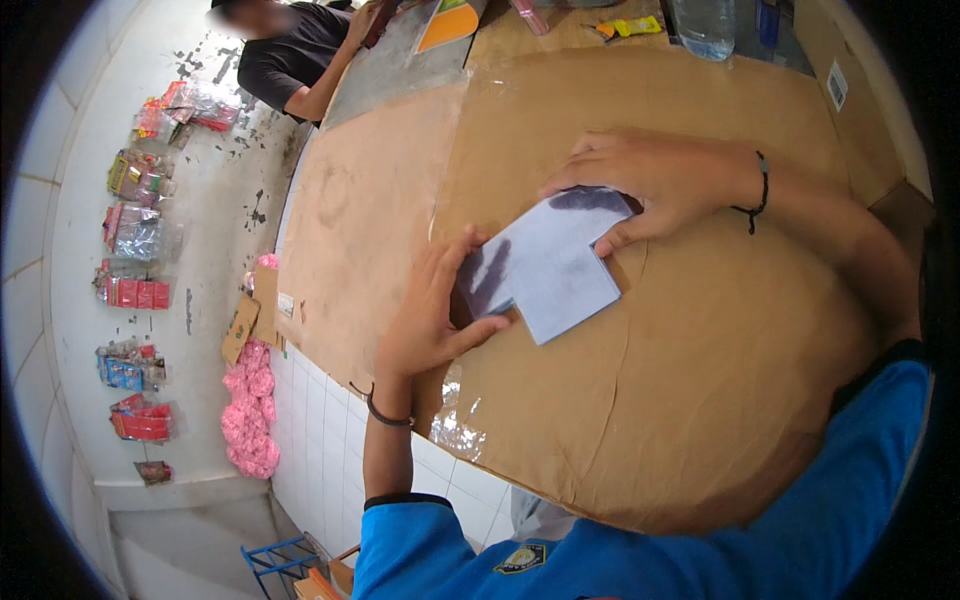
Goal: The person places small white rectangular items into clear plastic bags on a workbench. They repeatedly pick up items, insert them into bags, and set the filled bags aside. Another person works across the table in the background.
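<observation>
here we have a pale blue-grey sheet of paper (548, 268), folded or cut into a stepped shape, lying flat on the brown cardboard (700, 400) that covers the counter. it sits right between our two hands, and its long axis runs on a slant, from the upper end under our right hand down toward our body. our left hand (430, 310) presses on its near-left edge, fingers spread flat and thumb along the lower border, not pinching. our right hand (650, 185) comes in from the far side, fingertips curled over the upper corner and thumb resting on the right edge; we read it as pressing down rather than a closed grasp. both hands touch the sheet, so neither is nearer. beyond the right hand a clear plastic bottle (705, 25) stands at the far edge, and another person's arm (320, 95) leans on the counter, well apart.
</observation>
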The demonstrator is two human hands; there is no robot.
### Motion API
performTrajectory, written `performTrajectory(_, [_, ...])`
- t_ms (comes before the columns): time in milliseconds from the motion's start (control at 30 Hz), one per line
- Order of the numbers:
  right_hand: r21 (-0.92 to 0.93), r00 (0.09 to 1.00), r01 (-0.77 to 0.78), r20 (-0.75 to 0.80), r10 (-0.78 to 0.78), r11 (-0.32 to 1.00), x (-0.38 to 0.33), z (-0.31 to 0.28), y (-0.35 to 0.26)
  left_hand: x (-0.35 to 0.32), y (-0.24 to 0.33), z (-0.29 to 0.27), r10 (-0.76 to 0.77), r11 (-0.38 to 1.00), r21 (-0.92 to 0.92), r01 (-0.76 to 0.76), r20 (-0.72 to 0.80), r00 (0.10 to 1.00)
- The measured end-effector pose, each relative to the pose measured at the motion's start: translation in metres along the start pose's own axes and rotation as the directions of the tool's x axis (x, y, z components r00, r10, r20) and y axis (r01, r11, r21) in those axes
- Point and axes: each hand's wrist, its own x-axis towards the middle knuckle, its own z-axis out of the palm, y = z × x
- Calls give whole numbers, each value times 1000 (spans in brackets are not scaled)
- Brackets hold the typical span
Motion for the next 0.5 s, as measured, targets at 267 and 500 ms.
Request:
performTrajectory(267, [94,996,4,-93,5,996,-4,4,9,3,4,3,-14,995,-94,12,-19,1000])
performTrajectory(500, [172,997,23,-79,-9,985,-3,1,6,-1,-1,3,-45,983,-182,37,-38,998])
